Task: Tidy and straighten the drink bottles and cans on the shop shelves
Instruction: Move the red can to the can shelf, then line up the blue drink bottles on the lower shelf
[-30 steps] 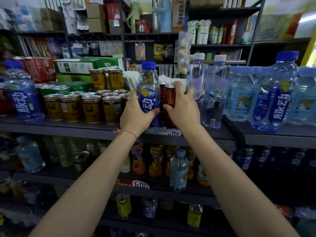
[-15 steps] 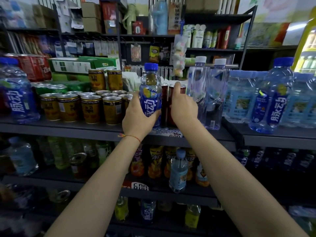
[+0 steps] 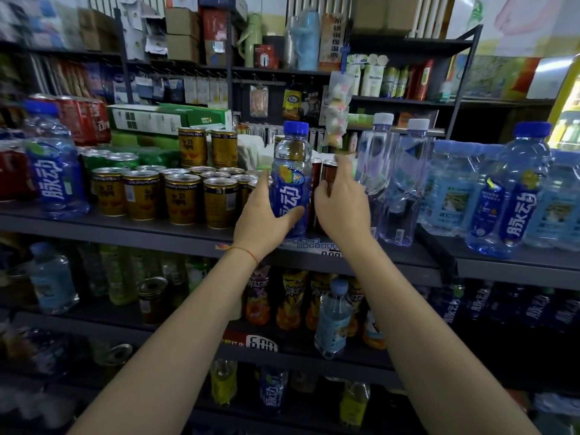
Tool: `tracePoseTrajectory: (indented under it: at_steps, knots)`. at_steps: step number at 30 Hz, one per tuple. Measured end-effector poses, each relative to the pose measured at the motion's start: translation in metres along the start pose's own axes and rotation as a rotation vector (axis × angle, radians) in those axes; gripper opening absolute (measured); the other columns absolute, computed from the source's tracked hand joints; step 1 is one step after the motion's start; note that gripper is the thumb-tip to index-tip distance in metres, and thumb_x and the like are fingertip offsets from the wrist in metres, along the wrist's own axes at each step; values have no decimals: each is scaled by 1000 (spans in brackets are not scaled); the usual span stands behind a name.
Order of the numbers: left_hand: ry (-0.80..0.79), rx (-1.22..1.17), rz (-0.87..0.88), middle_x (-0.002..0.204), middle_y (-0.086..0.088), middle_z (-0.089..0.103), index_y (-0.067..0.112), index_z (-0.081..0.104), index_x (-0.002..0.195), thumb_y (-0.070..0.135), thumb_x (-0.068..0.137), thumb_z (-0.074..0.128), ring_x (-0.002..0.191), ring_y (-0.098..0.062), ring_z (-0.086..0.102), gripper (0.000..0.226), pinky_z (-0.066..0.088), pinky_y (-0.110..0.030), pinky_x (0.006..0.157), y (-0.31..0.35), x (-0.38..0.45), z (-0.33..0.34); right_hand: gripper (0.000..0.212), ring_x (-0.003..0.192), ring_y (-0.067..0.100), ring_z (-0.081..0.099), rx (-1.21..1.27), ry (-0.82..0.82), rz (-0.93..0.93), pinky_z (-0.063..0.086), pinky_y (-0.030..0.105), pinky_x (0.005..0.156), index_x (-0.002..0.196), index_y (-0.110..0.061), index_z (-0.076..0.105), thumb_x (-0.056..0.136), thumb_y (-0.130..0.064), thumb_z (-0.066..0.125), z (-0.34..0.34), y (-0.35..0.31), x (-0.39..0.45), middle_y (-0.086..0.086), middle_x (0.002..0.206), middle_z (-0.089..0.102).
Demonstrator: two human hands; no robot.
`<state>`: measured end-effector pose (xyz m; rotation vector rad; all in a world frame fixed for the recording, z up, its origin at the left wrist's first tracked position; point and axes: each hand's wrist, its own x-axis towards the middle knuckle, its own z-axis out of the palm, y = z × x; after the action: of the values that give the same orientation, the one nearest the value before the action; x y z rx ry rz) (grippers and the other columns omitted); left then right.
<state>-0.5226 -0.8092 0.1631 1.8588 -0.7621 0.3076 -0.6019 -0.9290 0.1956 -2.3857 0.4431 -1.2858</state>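
Note:
A blue-labelled drink bottle [image 3: 291, 180] with a blue cap stands upright near the front of the grey upper shelf [image 3: 175, 233]. My left hand [image 3: 263, 221] grips its lower body, thumb across the label. Just right of it stand two dark red cans [image 3: 326, 174]. My right hand [image 3: 342, 202] is curled round the right-hand can, fingers reaching up to its rim. Gold cans [image 3: 188, 196] fill the shelf to the left, with two more stacked behind.
Two clear water bottles [image 3: 395, 183] stand right of my right hand, then a wrapped water pack [image 3: 452, 186] and another blue-labelled bottle [image 3: 511, 196]. A third blue-labelled bottle [image 3: 56, 164] is far left. Lower shelves [image 3: 314, 356] hold mixed bottles.
Both hands stay on the same bottle and can. My right hand's fingers have shifted higher and round the can's right side.

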Motion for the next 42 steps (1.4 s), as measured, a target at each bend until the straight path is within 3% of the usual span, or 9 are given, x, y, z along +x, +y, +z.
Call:
tracePoseTrajectory:
  at_steps: [4,8,12,17,23,27,35,39,42]
  knots:
    - [39,-198,-118,141,1,51,25,40,148,29,95,59,129,-17,48,57,46,-36,101,-7,-9,-24,69,94,19,63,269,-307,236,55,32,68,128,-11,44,84,-58,69,23,-10,-8,2,113,62]
    - [164,-237,-127,104,7,66,24,66,105,15,95,54,102,-13,62,18,49,-23,79,-20,-26,-43,74,92,14,64,224,-280,277,53,25,65,119,-13,52,70,-61,81,40,-11,-9,-3,109,65]
    - [194,-287,-151,90,6,69,26,69,88,13,95,51,88,-14,66,23,58,-39,81,-34,-35,-60,58,94,10,67,327,-133,204,60,33,77,114,-23,56,71,-49,85,41,-21,-18,-10,104,67]
    - [191,-444,-141,86,-1,72,20,71,85,10,97,51,84,-18,69,25,56,-38,75,-36,-43,-79,46,90,4,67,623,-28,51,58,24,75,108,-35,48,77,-30,82,18,-73,-23,-8,105,66]
    - [127,-744,-208,83,1,73,19,72,88,23,102,44,78,-14,68,32,52,-33,70,-24,-69,-87,36,85,10,72,830,-401,176,57,26,72,117,-18,58,85,-22,73,4,-95,-63,-1,100,72]
    - [-79,-968,-272,121,-8,70,19,68,122,46,99,45,115,-25,65,42,50,-44,99,-17,-107,-63,31,89,22,74,887,-572,343,59,37,79,114,-19,60,86,-25,74,2,-63,-118,2,102,75]
    - [-147,-783,-474,100,-8,76,18,76,100,57,67,70,92,-24,71,52,56,-40,83,43,-208,52,39,85,11,73,747,-786,490,57,26,73,112,-23,60,83,-41,78,-89,63,-198,-2,101,74]
    - [-259,-681,-480,79,6,76,17,73,91,17,86,73,73,-6,70,5,53,-24,72,71,-252,124,55,94,12,72,607,-831,488,59,35,87,116,-23,60,71,-42,85,-149,149,-233,-3,107,73]
    - [-421,-567,-404,88,5,76,14,71,100,3,75,81,81,-5,69,29,54,-23,79,93,-268,170,61,95,14,69,636,-771,518,58,31,87,127,-12,53,75,-6,84,-181,206,-251,4,113,69]
